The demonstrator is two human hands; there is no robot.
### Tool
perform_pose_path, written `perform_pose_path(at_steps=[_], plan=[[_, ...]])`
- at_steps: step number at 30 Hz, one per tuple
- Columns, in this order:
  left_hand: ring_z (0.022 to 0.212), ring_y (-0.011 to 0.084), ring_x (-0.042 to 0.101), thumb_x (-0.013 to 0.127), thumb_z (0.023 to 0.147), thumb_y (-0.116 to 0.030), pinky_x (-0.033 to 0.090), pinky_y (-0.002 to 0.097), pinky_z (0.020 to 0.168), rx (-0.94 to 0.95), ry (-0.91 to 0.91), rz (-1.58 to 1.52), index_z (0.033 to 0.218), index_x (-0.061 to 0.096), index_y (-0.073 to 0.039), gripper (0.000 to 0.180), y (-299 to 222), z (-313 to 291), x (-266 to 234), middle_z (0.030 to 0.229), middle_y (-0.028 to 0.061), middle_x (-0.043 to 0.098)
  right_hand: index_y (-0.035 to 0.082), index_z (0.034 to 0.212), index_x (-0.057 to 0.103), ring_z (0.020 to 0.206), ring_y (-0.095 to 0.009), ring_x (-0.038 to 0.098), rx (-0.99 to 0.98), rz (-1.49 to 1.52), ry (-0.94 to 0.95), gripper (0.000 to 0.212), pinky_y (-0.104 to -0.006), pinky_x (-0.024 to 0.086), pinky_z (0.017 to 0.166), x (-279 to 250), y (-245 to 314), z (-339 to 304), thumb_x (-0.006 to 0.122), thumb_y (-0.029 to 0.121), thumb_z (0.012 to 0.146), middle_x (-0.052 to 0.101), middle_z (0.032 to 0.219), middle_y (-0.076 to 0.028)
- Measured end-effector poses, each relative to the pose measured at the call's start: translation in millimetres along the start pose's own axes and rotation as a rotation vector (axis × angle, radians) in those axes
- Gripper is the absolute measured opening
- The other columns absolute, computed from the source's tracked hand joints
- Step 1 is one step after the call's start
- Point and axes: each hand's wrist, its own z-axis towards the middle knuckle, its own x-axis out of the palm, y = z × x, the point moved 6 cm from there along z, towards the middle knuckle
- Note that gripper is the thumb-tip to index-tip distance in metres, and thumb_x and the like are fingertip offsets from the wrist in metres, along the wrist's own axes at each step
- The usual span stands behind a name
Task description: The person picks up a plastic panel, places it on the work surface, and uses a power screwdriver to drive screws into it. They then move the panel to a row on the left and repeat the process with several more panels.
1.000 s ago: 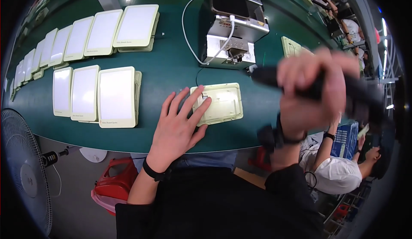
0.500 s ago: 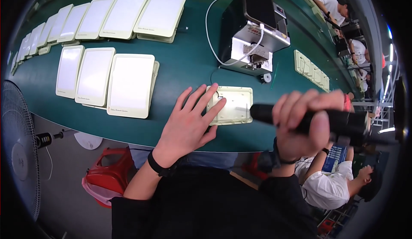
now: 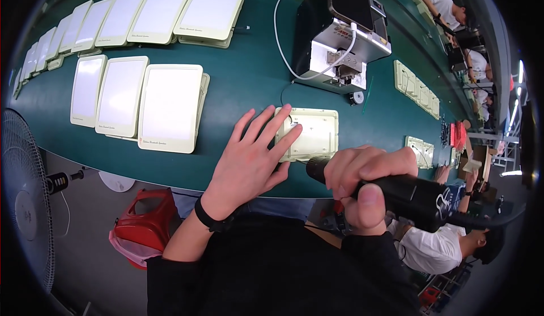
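A pale green rectangular back cover (image 3: 315, 132) lies flat on the green table (image 3: 249, 83) near its front edge. My left hand (image 3: 253, 158) rests spread on the cover's left part, fingers apart, pressing it down. My right hand (image 3: 367, 183) is closed around a black electric screwdriver (image 3: 405, 194), held level just below the cover's lower right corner, its tip end by the cover's lower edge. A black band is on my left wrist.
Two rows of white flat panels (image 3: 169, 107) fill the table's left. A grey box-shaped machine (image 3: 340, 38) with a white cable stands behind the cover. More pale covers (image 3: 416, 89) lie to the right. A fan (image 3: 22, 202) and a red bag (image 3: 144, 225) are at lower left. Other people sit on the right.
My right hand has brought the screwdriver down from above the table to the cover's lower edge. My left hand stays spread on the cover.
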Motion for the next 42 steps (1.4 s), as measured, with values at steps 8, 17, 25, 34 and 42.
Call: perform_pose_path(at_steps=[8, 17, 25, 34, 42], plan=[[0.146, 0.0347, 0.045, 0.075, 0.086, -0.026, 0.031, 0.0534, 0.123, -0.018, -0.001, 0.027, 0.151, 0.054, -0.018, 0.069, 2, 0, 0, 0.163, 0.015, 0.042, 0.008, 0.104, 0.045, 0.048, -0.016, 0.047, -0.067, 0.014, 0.064, 0.031, -0.0334, 0.044, 0.049, -2, -7, -1, 0.068, 0.028, 0.099, 0.052, 0.065, -0.006], [0.136, 0.0326, 0.052, 0.078, 0.085, -0.033, 0.037, 0.0493, 0.117, -0.082, 0.064, 0.128, 0.143, 0.058, -0.013, 0.065, -5, -28, -25, 0.149, 0.0148, 0.052, 0.007, 0.1, 0.045, 0.044, -0.012, 0.042, -0.058, 0.579, -0.053, 0.026, -0.0278, 0.039, 0.04, -44, -2, -1, 0.065, 0.024, 0.099, 0.048, 0.061, -0.003], [0.128, 0.0285, 0.056, 0.08, 0.082, -0.045, 0.041, 0.0432, 0.11, -0.381, 0.063, 0.436, 0.132, 0.06, -0.005, 0.067, 4, -57, -44, 0.142, 0.0162, 0.057, 0.006, 0.096, 0.043, 0.038, -0.011, 0.039, -0.133, 0.654, 0.003, 0.026, -0.0243, 0.039, 0.034, -54, -1, -9, 0.065, 0.02, 0.097, 0.045, 0.055, -0.002], [0.137, 0.029, 0.055, 0.074, 0.087, -0.056, 0.028, 0.0553, 0.125, -0.13, -0.076, 0.541, 0.13, 0.064, -0.003, 0.069, 1, -34, -44, 0.143, 0.0132, 0.061, 0.007, 0.095, 0.042, 0.037, -0.01, 0.04, -0.084, 0.667, -0.02, 0.03, -0.0243, 0.04, 0.033, -60, -17, -11, 0.068, 0.022, 0.095, 0.046, 0.055, -0.002], [0.134, 0.0298, 0.059, 0.077, 0.086, -0.052, 0.027, 0.0579, 0.126, -0.199, -0.036, 0.498, 0.12, 0.065, -0.002, 0.061, 22, -50, -68, 0.139, 0.0106, 0.064, 0.007, 0.095, 0.041, 0.037, -0.011, 0.041, -0.062, 0.657, -0.089, 0.033, -0.025, 0.041, 0.034, -68, -23, -17, 0.07, 0.023, 0.094, 0.047, 0.055, -0.003]])
